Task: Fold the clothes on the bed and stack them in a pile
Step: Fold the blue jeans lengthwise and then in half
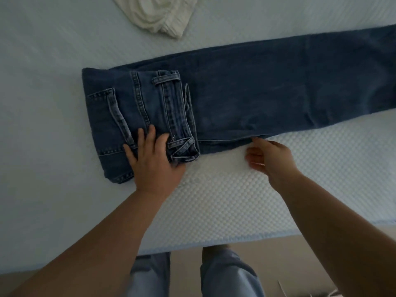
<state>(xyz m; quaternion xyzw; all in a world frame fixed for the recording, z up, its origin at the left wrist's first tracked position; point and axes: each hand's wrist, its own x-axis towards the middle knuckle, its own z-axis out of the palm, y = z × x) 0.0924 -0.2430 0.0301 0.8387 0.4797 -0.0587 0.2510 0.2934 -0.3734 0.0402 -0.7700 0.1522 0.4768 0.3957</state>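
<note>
Dark blue jeans [267,88] lie across the bed, legs doubled together and stretching off to the right. The waist end at the left is turned over onto the legs, belt loops showing. My left hand [153,159] presses flat on that turned-over waist part, fingers spread. My right hand [270,157] sits at the near edge of the jeans leg, its thumb touching the denim hem and its fingers loosely curled above the mattress. A cream knitted garment [158,13] lies crumpled at the far side of the bed.
The bed [235,200] has a pale blue sheet and a white dimpled mattress edge near me. Below it are beige floor and my legs in light blue trousers [225,275].
</note>
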